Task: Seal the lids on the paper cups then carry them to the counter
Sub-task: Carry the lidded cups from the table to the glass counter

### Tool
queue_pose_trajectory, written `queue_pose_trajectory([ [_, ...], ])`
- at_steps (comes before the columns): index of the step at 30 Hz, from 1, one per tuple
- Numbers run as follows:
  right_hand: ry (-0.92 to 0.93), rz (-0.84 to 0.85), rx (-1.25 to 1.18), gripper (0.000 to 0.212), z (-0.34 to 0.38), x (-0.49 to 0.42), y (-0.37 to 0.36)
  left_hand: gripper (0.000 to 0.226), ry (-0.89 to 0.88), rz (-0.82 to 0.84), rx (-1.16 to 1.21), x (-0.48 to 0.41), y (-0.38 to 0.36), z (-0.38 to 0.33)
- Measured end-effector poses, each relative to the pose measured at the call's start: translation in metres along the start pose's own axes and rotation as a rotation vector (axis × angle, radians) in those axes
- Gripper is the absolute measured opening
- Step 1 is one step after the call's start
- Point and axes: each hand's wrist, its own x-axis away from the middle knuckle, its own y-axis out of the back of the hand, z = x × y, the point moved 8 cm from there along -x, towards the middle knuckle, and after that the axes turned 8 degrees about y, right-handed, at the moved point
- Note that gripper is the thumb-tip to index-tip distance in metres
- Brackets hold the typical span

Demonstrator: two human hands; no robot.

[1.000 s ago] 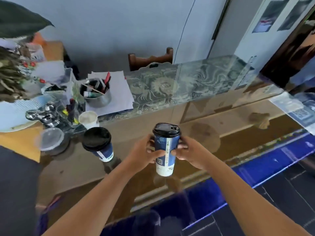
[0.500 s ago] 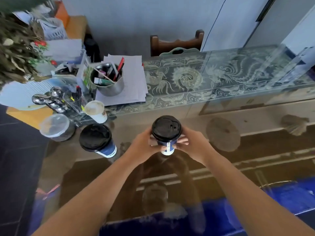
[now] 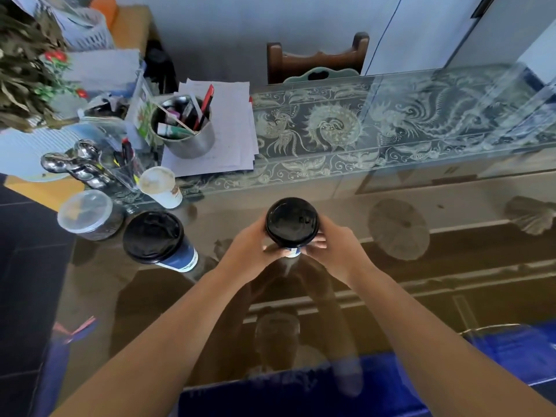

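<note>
A blue and white paper cup with a black lid (image 3: 291, 221) stands upright at the middle of the glass counter (image 3: 421, 266). My left hand (image 3: 249, 251) wraps its left side and my right hand (image 3: 334, 248) wraps its right side, both just under the lid. The cup body is mostly hidden by the lid and my fingers. A second blue paper cup with a black lid (image 3: 153, 236) stands to the left, apart from my hands.
At the back left stand a small white cup (image 3: 159, 186), a clear-lidded container (image 3: 87, 213), a metal tin of pens (image 3: 183, 127) on papers, a glass with markers and shiny metal pieces. A raised patterned glass shelf (image 3: 391, 124) runs along the back. A chair back shows behind it.
The view has tilted down, so I see the held cup from above. The cup sits lower and closer to the counter between my hands. The second cup has stayed put.
</note>
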Motion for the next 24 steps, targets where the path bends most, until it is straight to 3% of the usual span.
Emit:
queue_pose_trajectory([
  [12, 0.001, -0.021, -0.026, 0.064, -0.006, -0.001, -0.001, 0.058, -0.011, -0.039, -0.015, -0.003, -0.009, -0.001],
  [24, -0.130, 0.005, -0.077, 0.069, -0.018, 0.007, -0.012, 0.072, 0.126, 0.036, 0.009, -0.001, -0.017, 0.010],
])
